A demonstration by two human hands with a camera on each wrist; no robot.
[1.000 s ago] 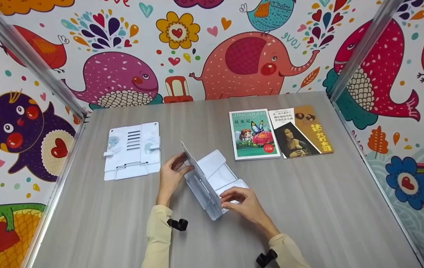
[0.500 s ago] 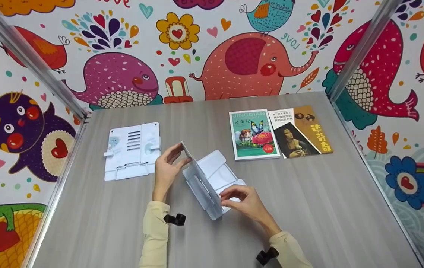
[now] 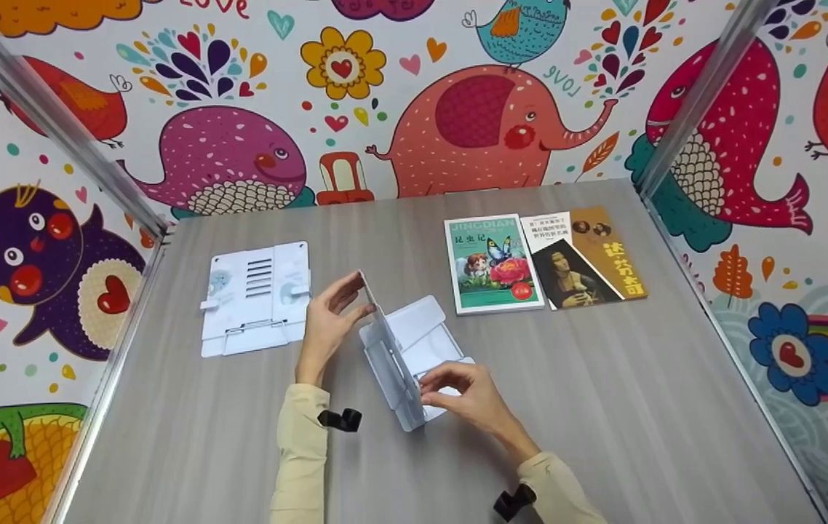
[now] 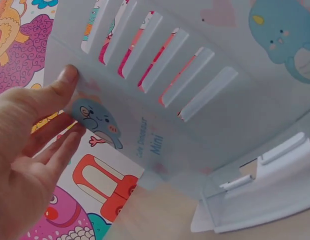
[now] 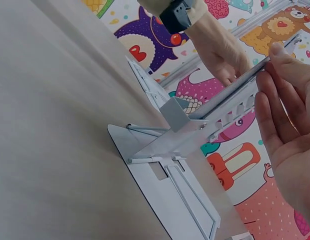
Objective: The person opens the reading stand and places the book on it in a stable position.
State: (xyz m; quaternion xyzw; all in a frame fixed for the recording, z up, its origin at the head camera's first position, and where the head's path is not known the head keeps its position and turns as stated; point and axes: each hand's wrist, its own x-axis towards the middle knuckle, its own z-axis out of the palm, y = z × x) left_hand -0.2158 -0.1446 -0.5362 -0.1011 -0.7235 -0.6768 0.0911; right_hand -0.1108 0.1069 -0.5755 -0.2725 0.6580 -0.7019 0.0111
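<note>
Left hand (image 3: 323,329) and right hand (image 3: 478,393) both grasping, at opposite ends of one slotted panel (image 4: 145,120), the raised part of a half-opened white stand (image 3: 415,319). Location: middle of the table (image 3: 676,407), between a second stand (image 3: 254,309) lying flat on the left and two books on the right. In the left wrist view, thumb on the printed face and fingers behind; in the right wrist view, panel edge pinched between thumb and fingers. Probable reason for the two-ended grip: steadying of a thin sheet against twist, with control of its lean from either end. Base (image 5: 155,192) spread low on the table, apparently as a foot beneath the panel. Green book (image 3: 494,262) and brown-and-white book (image 3: 592,251) side by side, covers up, well apart from the hands, perhaps to leave room for handling.

Compared with the head view one second earlier: a shift of the left hand along the panel towards its far upper corner; a slight leftward move of the right hand and of the panel's near end. No change of grasp on either side. Second stand and books in place.
</note>
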